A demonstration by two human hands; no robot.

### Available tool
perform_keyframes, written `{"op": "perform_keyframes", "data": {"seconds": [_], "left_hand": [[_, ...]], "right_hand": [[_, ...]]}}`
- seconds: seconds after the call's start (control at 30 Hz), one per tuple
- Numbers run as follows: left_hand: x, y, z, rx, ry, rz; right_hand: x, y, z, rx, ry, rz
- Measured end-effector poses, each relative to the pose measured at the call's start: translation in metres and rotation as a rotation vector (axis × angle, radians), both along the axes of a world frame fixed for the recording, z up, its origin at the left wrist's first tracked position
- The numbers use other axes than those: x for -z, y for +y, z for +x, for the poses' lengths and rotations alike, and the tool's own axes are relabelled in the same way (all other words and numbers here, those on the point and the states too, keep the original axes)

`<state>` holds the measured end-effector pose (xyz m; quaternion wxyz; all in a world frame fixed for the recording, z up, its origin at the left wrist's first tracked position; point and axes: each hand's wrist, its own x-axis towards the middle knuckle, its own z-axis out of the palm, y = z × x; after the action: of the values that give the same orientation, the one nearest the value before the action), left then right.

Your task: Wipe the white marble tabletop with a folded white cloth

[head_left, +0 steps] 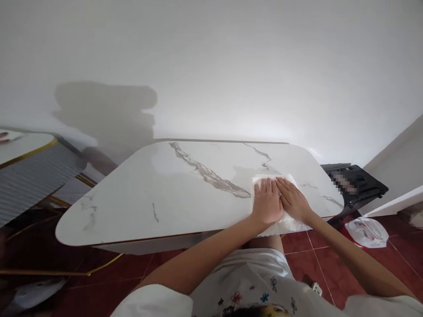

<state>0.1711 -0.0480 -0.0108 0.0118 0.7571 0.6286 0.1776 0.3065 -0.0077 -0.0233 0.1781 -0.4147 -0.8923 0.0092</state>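
Observation:
Both my hands rest on a thin white cloth (291, 223) spread over the right part of a white marble-patterned tabletop (132, 198). My left hand (267, 200) lies flat on it, fingers stretched toward the wall. Beside it and touching it, my right hand (294, 200) is also flat, its fingers slanting up and left. The cloth's near end drapes over the table's front edge. Whether it is cloth or a paper sheet, I cannot tell for certain.
A white wall (231, 79) stands behind the table. At left is another marble-topped table (29, 145) with a gold edge. A black folding stand (363, 185) is at right. A white plastic bag (367, 232) and a power socket (316, 289) lie on the red tiled floor.

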Motion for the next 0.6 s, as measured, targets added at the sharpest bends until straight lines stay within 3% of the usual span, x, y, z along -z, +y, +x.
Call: {"op": "perform_keyframes", "data": {"seconds": [0.1, 0.2, 0.4, 0.6], "left_hand": [[0.000, -0.004, 0.018, 0.052, -0.058, 0.042], [0.001, 0.007, 0.037, 0.101, -0.097, 0.063], [0.002, 0.063, 0.058, 0.111, -0.140, 0.056], [0.000, 0.124, 0.045, 0.057, -0.131, 0.048]], "right_hand": [[-0.001, -0.004, 0.024, -0.002, 0.005, -0.005], [-0.001, 0.006, 0.047, 0.016, 0.024, -0.016], [0.000, 0.059, 0.065, 0.081, 0.031, -0.008], [-0.006, 0.127, 0.046, 0.118, 0.010, -0.051]]}}
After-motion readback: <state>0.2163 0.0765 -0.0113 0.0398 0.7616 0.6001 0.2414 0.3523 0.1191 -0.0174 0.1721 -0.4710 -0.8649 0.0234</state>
